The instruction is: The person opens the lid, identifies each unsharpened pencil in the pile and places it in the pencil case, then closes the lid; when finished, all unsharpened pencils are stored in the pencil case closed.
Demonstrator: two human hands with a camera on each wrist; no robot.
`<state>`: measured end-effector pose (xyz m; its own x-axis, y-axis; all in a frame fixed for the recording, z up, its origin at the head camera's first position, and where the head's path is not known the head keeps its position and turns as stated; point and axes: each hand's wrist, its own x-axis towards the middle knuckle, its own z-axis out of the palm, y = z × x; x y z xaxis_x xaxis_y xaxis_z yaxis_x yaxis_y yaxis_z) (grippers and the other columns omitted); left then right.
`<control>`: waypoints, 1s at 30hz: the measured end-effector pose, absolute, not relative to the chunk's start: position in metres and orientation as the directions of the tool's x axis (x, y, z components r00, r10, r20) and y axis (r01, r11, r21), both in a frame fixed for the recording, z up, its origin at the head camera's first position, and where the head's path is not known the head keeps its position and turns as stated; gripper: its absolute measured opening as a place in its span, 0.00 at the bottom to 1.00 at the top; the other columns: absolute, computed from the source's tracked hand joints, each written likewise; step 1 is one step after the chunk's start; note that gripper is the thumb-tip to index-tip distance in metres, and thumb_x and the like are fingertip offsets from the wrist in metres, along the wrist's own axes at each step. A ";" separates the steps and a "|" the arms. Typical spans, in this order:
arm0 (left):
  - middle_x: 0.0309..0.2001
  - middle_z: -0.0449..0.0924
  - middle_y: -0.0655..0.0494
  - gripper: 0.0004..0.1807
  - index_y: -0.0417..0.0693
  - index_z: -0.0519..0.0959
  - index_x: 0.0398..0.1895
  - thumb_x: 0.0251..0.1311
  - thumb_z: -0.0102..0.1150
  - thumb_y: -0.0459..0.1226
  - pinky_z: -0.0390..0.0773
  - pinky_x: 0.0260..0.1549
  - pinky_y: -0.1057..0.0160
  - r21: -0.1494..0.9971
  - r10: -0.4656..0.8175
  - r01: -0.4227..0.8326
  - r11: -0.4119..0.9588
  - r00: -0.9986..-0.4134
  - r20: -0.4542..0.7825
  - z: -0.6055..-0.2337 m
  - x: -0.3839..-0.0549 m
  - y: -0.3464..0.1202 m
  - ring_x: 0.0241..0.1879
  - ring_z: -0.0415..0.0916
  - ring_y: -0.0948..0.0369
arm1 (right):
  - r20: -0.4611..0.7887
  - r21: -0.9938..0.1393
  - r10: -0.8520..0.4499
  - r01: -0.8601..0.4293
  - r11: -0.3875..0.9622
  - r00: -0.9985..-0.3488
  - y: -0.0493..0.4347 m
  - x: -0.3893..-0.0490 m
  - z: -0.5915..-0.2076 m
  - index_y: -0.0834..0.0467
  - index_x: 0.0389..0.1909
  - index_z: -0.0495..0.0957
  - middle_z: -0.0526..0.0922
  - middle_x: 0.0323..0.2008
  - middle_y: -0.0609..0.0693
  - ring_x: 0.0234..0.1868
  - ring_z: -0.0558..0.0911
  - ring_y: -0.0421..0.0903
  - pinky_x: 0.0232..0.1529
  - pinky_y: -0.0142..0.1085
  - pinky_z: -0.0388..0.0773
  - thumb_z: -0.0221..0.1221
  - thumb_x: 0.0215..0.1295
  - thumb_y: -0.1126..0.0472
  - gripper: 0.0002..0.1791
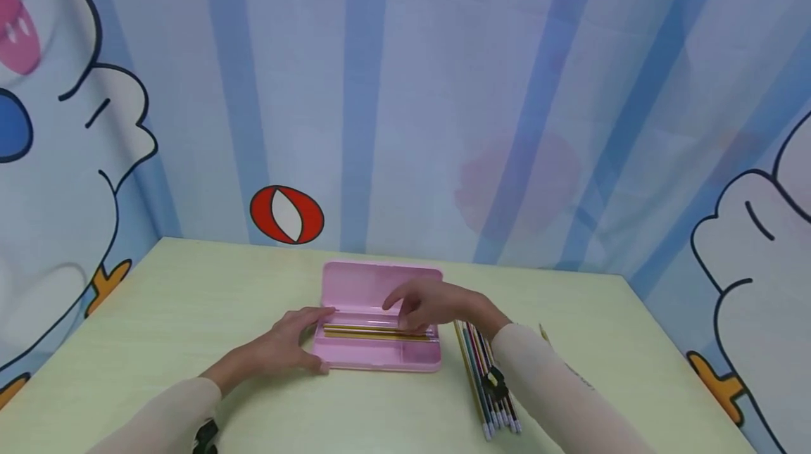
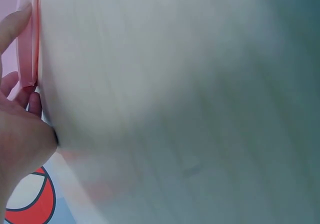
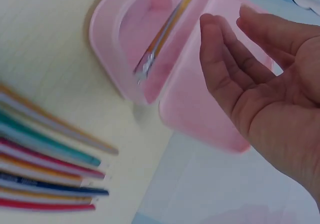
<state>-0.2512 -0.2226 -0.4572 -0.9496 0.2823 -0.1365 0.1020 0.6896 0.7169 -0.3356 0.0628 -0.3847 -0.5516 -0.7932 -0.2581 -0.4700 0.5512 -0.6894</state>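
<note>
A pink pencil case (image 1: 357,355) lies on the table with its lid (image 1: 374,278) folded back. My left hand (image 1: 288,341) holds its left end, the thumb at the near corner and a finger toward the hinge. In the left wrist view, fingertips wrap the case's edge (image 2: 27,44). A few gold-coloured pencils (image 1: 357,331) lie lengthwise inside the case. Over the case's right half hovers my right hand (image 1: 427,305), fingers loosely bent with nothing between them. The right wrist view shows this hand (image 3: 270,84) beside the pencils' silvery ends (image 3: 145,66).
Several coloured pencils (image 1: 475,362) lie side by side to the right of the case, partly beneath the right forearm. Beyond that sleeve the tip of another pencil (image 1: 543,333) shows. A blue striped cloth backdrop (image 1: 405,123) stands behind the table (image 1: 253,264).
</note>
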 end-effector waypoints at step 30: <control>0.74 0.61 0.41 0.52 0.50 0.62 0.75 0.45 0.78 0.42 0.63 0.65 0.30 0.711 0.284 0.095 0.697 -0.947 -0.152 -0.458 -0.252 -0.220 0.69 0.56 0.40 | -0.359 -0.884 -0.599 0.056 0.463 -0.716 0.230 -0.320 -0.419 0.71 0.68 0.64 0.87 0.35 0.57 0.32 0.86 0.45 0.34 0.39 0.86 0.61 0.67 0.65 0.31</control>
<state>-0.2517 -0.2201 -0.4583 -0.9466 0.2841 -0.1523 0.0948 0.6970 0.7107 -0.3198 0.2301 -0.4188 -0.7162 -0.5985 -0.3589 0.0559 0.4634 -0.8844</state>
